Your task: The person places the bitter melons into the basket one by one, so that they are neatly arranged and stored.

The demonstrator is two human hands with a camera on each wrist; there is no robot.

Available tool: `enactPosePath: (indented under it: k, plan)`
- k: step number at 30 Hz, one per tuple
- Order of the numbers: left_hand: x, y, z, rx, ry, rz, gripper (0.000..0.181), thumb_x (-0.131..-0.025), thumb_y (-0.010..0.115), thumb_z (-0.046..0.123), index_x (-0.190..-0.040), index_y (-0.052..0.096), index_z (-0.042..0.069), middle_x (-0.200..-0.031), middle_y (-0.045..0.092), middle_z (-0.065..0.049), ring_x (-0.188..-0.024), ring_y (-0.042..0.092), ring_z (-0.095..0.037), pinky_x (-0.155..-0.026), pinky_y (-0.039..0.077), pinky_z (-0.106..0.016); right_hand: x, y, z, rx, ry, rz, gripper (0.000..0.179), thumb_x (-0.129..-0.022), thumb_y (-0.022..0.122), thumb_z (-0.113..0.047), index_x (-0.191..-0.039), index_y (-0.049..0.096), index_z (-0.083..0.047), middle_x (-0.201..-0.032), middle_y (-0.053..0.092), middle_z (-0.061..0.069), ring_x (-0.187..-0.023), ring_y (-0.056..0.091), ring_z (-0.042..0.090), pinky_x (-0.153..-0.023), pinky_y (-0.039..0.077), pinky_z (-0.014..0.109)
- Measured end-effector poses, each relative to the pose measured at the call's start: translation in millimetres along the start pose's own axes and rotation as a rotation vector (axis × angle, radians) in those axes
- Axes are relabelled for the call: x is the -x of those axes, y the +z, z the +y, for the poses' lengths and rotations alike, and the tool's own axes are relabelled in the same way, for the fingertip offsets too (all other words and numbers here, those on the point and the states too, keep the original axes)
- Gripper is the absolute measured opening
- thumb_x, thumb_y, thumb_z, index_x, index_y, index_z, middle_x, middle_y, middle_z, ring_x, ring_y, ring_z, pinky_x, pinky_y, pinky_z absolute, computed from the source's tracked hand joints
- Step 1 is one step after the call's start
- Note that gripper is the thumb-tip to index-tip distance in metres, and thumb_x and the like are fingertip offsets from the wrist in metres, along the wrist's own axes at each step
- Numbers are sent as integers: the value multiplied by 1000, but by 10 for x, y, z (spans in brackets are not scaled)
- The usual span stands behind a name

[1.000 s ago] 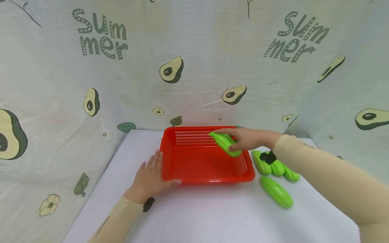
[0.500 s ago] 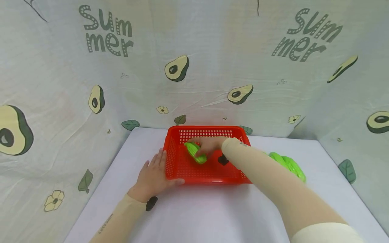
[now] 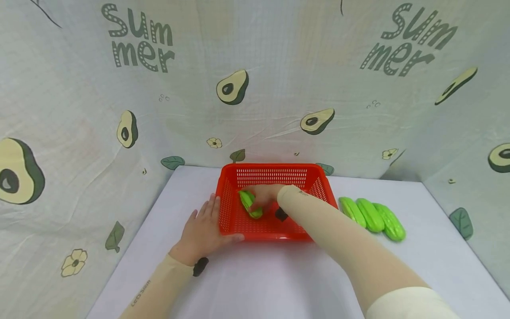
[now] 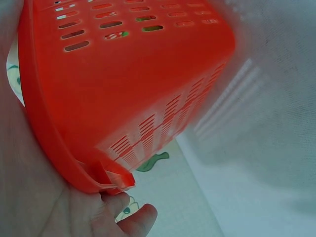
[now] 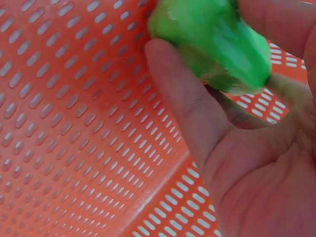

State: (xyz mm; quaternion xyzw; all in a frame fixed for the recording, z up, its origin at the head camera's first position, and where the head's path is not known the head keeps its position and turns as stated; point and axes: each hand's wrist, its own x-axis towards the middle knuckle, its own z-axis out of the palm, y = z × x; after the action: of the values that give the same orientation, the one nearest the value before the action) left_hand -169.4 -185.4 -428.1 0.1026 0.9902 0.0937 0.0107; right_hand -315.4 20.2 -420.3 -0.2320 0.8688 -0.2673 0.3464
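A red plastic basket (image 3: 275, 237) with slotted walls stands on the white table. Inside its left part, my right hand (image 3: 264, 195) holds a bright green ribbed bitter melon (image 3: 249, 204), fingers and thumb around its sides. The right wrist view shows that bitter melon (image 5: 202, 34) gripped close over the perforated basket floor (image 5: 64, 113). My left hand (image 3: 201, 235) rests against the basket's front left corner, fingers straight along the side and thumb along the front rim. In the left wrist view the palm (image 4: 49, 207) lies against the basket rim (image 4: 54, 143).
Several green bitter melons (image 3: 370, 215) lie side by side on the table to the right of the basket. My right forearm (image 3: 338, 239) crosses over the basket's right front part. A cloth (image 3: 275, 88) printed with avocados hangs behind and at both sides.
My right hand has carried the bitter melon from above the basket's right rim leftward and down into the basket. My left hand has stayed at the corner. The head view has shifted slightly.
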Motion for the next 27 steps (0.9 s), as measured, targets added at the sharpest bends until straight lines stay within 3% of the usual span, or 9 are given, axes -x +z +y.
enactPosePath:
  k: [7, 13, 27]
  plan:
    - [6, -3, -18, 3, -3, -1, 131, -70, 56, 88, -157, 18, -3, -162, 21, -21, -144, 26, -42, -109, 29, -65, -19, -8, -60, 44, 20, -9, 81, -86, 79, -14, -155, 39, -29, -119, 48, 6, -110, 46, 25, -76, 56, 30]
    - [2, 0, -17, 8, -4, -6, 132, -71, 53, 89, -157, 17, -3, -162, 19, -20, -145, 25, -42, -110, 27, -64, -39, 5, -128, 101, 12, 27, 82, -83, 83, -29, -153, 41, -28, -118, 52, 0, -111, 47, 21, -83, 51, 33]
    - [9, -17, -4, -7, 3, -10, 130, -73, 52, 88, -157, 17, -4, -162, 18, -21, -146, 23, -41, -110, 27, -64, -117, 87, -194, 138, -89, 78, 77, -85, 81, -33, -149, 43, -11, -110, 58, 0, -102, 55, 17, -87, 49, 28]
